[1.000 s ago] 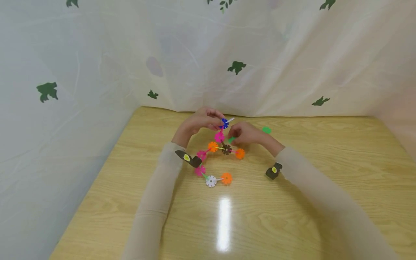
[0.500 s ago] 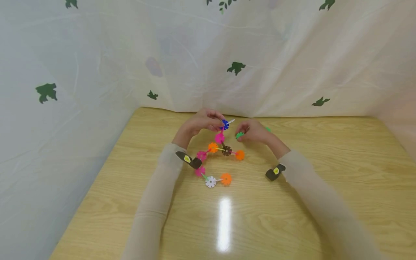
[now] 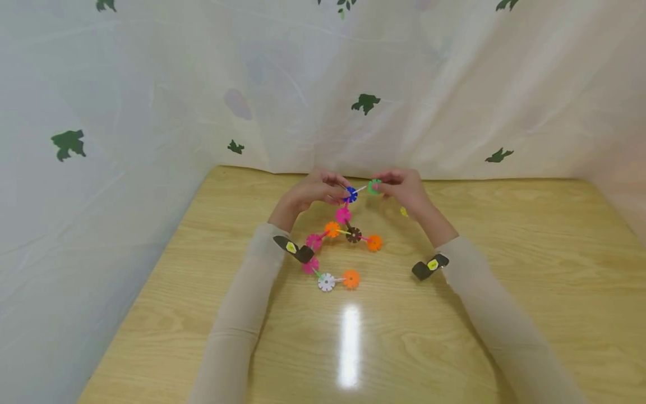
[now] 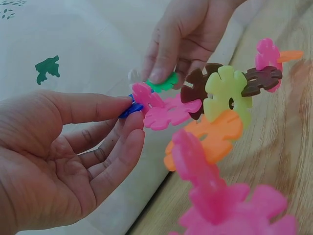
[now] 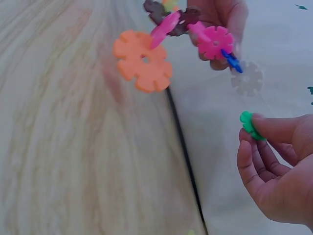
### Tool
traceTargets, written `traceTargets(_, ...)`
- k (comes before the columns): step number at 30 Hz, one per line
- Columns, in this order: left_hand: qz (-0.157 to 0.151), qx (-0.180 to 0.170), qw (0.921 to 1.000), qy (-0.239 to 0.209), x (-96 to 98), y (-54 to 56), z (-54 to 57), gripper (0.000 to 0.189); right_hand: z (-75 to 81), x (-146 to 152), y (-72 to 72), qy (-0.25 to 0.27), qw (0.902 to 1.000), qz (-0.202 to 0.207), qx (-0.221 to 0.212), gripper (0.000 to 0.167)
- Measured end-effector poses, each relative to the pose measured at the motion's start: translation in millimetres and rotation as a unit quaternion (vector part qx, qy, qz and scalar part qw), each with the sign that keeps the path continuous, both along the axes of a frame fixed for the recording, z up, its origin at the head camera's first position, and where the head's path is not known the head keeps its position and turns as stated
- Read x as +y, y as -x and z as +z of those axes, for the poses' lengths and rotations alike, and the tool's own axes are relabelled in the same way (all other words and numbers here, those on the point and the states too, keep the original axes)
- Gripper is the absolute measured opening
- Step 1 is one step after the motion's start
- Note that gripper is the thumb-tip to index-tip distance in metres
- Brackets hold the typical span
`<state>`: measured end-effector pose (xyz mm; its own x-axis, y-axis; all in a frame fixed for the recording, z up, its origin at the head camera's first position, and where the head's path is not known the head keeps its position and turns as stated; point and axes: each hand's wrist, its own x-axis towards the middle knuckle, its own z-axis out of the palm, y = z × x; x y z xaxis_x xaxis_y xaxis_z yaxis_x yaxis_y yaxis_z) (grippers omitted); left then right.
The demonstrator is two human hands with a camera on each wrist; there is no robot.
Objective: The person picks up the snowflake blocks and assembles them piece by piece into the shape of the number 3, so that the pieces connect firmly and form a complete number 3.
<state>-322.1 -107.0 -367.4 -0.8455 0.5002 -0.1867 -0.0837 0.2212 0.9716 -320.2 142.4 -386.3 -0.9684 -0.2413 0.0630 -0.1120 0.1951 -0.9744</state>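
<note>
My left hand pinches a blue notched snowflake disc at the upper end of a chain of interlocked plastic discs. A clear whitish disc is slotted onto the blue one and sticks out toward the right. My right hand holds a green snowflake disc between thumb and fingers, close to the clear disc but apart from it in the right wrist view. Below the blue disc the chain runs through pink, brown and orange discs, and curves down to a white disc.
A wooden table lies under the chain, with a printed white cloth behind it. A small yellow piece shows beside my right wrist. An orange disc ends the chain's near side.
My right hand has moved away from the chain, then up beside the clear disc, carrying the green disc. The loose green piece behind it is now out of sight. My left hand has barely moved.
</note>
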Motion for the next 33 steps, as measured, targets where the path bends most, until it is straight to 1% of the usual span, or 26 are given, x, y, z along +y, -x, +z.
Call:
traceTargets(4, 0.004, -0.003, 1.0, 0.001, 0.5, -0.7, 0.7, 0.024, 5.3, -0.4, -0.9, 0.029, 0.9995, 0.007, -0.004, 0.036)
traceTargets(7, 0.005, -0.005, 1.0, 0.001, 0.8, -1.3, 0.6, 0.024, 6.7, -2.0, -1.8, 0.051, 0.9985, 0.007, -0.015, 0.038)
traceTargets(12, 0.004, -0.007, 1.0, 0.001, 1.5, -2.2, 0.7, 0.023, 7.0, -4.9, -3.9, 0.091, 0.9953, -0.002, -0.032, 0.038)
traceTargets(14, 0.004, -0.007, 1.0, 0.001, 2.0, -2.4, 0.7, 0.023, 6.9, -6.0, -4.6, 0.099, 0.9945, -0.004, -0.034, 0.036)
traceTargets(21, 0.004, -0.006, 1.0, 0.001, 2.4, -2.5, 0.6, 0.024, 7.5, -6.0, -7.3, 0.095, 0.9947, 0.004, -0.04, 0.033)
traceTargets(29, 0.006, -0.005, 1.0, 0.005, 3.7, -3.4, 1.5, 0.024, 8.2, -3.7, -6.4, 0.097, 0.9942, 0.016, -0.042, 0.03)
traceTargets(33, 0.005, -0.003, 0.9999, 0.011, 4.1, -3.6, 1.7, 0.024, 9.2, -4.0, -7.4, 0.091, 0.9947, 0.023, -0.042, 0.031)
